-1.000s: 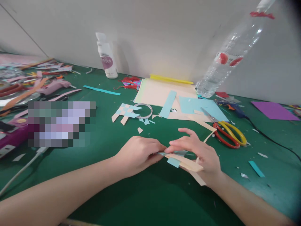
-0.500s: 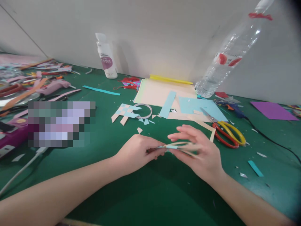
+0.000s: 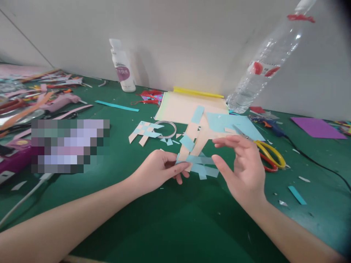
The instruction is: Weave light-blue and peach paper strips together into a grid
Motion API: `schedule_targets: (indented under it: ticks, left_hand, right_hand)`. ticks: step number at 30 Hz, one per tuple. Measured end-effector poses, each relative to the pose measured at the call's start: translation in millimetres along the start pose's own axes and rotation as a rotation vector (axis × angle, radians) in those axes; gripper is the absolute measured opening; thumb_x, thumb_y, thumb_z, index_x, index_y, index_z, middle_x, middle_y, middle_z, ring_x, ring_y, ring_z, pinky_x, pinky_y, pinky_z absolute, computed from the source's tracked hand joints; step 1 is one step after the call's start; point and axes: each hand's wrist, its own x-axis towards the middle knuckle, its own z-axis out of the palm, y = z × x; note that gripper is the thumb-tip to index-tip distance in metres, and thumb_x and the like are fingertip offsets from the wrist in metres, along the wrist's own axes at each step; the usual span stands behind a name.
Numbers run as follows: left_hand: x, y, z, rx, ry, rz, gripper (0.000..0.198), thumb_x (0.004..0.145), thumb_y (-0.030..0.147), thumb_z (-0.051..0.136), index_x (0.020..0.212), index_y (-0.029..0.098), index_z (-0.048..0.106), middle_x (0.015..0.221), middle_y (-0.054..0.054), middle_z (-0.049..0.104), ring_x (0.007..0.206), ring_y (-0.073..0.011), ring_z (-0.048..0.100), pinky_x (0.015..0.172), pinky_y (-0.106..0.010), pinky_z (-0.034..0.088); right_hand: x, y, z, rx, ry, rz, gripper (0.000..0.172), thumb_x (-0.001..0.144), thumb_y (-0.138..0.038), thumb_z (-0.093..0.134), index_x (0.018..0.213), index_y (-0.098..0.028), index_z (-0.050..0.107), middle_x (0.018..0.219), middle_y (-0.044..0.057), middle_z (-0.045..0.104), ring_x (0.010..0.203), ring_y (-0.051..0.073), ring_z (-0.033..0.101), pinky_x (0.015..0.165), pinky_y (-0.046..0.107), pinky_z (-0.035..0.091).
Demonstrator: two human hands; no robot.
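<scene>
My left hand (image 3: 166,168) pinches the lower left corner of a woven piece of blue and cream paper strips (image 3: 194,146). The strips fan out upward and to the right, crossing one another. Just right of them, my right hand (image 3: 242,164) is open, its thumb and fingers apart near the blue strip ends. Behind my left hand, a smaller woven blue and cream piece (image 3: 145,130) lies on the green table beside a clear ring (image 3: 171,126).
Scissors with red and yellow handles (image 3: 271,153) lie right of my right hand. Behind are cream sheets (image 3: 178,104), blue paper (image 3: 236,124), a large clear bottle (image 3: 263,65) and a white bottle (image 3: 122,69). Loose strips and tools (image 3: 41,95) cover the left side.
The held strips have turned from edge-on to face the camera and now spread apart. My right hand has let go of them and opened a little to the right.
</scene>
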Motion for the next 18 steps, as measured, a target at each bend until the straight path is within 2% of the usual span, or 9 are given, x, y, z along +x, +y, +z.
schedule_targets:
  ticks: [2, 6, 10, 14, 18]
  left_hand:
    - [0.3, -0.6, 0.0, -0.032, 0.01, -0.005, 0.024, 0.085, 0.03, 0.056, 0.07, 0.014, 0.067, 0.067, -0.003, 0.071, 0.053, -0.0103, 0.066, 0.052, -0.018, 0.053]
    - [0.0, -2.6, 0.2, 0.025, 0.042, 0.003, 0.025, 0.085, 0.03, 0.057, 0.068, 0.015, 0.066, 0.067, -0.002, 0.071, 0.053, -0.0103, 0.066, 0.052, -0.019, 0.052]
    - [-0.7, -3.2, 0.3, 0.175, 0.063, 0.057, 0.026, 0.085, 0.03, 0.056, 0.067, 0.015, 0.067, 0.062, 0.0, 0.069, 0.052, -0.0093, 0.064, 0.052, -0.018, 0.05]
    - [-1.1, -3.8, -0.4, 0.304, 0.047, 0.137, 0.027, 0.086, 0.03, 0.054, 0.068, 0.016, 0.067, 0.059, 0.002, 0.067, 0.052, -0.0081, 0.063, 0.053, -0.016, 0.049]
    - [-2.3, -4.2, -0.7, 0.405, 0.041, 0.19, 0.027, 0.088, 0.026, 0.05, 0.072, 0.014, 0.068, 0.061, 0.004, 0.066, 0.054, -0.0069, 0.062, 0.055, -0.013, 0.047]
  right_hand:
    - [-0.1, -0.7, -0.5, -0.061, -0.031, 0.029, 0.03, 0.078, -0.022, 0.063, 0.107, -0.024, 0.052, 0.103, 0.005, 0.062, 0.096, 0.021, 0.06, 0.087, 0.045, 0.049]
    - [2.8, 0.8, -4.1, -0.194, -0.185, 0.12, 0.018, 0.083, -0.028, 0.057, 0.101, -0.025, 0.059, 0.102, 0.004, 0.065, 0.102, 0.022, 0.059, 0.091, 0.047, 0.046]
    - [8.0, 4.7, -7.4, -0.235, -0.261, 0.078, 0.012, 0.086, -0.03, 0.053, 0.094, -0.026, 0.062, 0.095, 0.0, 0.069, 0.093, 0.02, 0.063, 0.098, 0.05, 0.04]
    - [9.3, 6.7, -7.1, -0.22, -0.368, 0.069, 0.011, 0.085, -0.03, 0.054, 0.091, -0.025, 0.062, 0.089, 0.001, 0.067, 0.086, 0.02, 0.063, 0.083, 0.041, 0.049]
    - [8.0, 7.2, -5.4, -0.135, -0.427, 0.01, 0.012, 0.087, -0.021, 0.051, 0.089, -0.025, 0.062, 0.089, 0.001, 0.065, 0.084, 0.017, 0.061, 0.07, 0.03, 0.05]
